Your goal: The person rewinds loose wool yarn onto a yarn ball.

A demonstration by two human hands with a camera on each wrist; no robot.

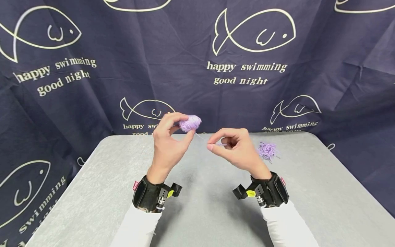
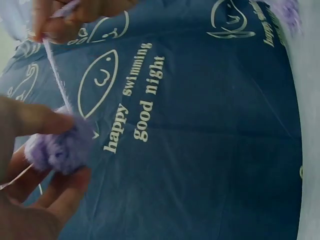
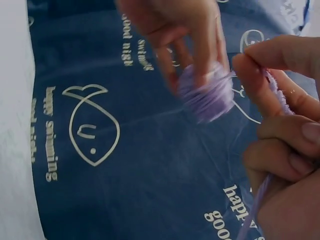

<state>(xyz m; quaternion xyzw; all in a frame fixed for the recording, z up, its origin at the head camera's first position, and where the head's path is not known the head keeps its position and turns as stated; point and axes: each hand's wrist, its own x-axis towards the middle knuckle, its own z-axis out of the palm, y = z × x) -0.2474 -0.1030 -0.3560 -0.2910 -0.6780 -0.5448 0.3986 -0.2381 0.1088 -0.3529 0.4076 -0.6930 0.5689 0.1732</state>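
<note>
- Ball of yarn (image 1: pixel 190 122): small, pale purple, fuzzy, wound into a rough oval. Held in the air above the far edge of the worktop (image 1: pixel 92 192), left of centre.
- Left hand (image 1: pixel 168 142): raised, palm turned inward, fingers curled round the ball, which is pinched between thumb and fingertips. The left wrist view shows the thumb on top of the ball and the fingers under it.
- Long axis of the ball: roughly level, running left to right in the head view, with its free end pointing toward the right hand.
- Strand of yarn (image 1: pixel 199 136): thin, same purple, leaves the ball and slants down and right to the other hand, off the worktop all the way.
- Right hand (image 1: pixel 236 149): just beside the left, slightly lower, closed narrowly. Thumb and forefinger pinch the strand; the other fingers are curled in. In the right wrist view the strand passes on through the curled fingers toward the palm.
- Loose pile of yarn (image 1: pixel 267 151): same purple, tangled, lying on the worktop just right of the right hand.
- Backdrop (image 1: pixel 197 51): dark blue cloth with white fish outlines and lettering.
</note>
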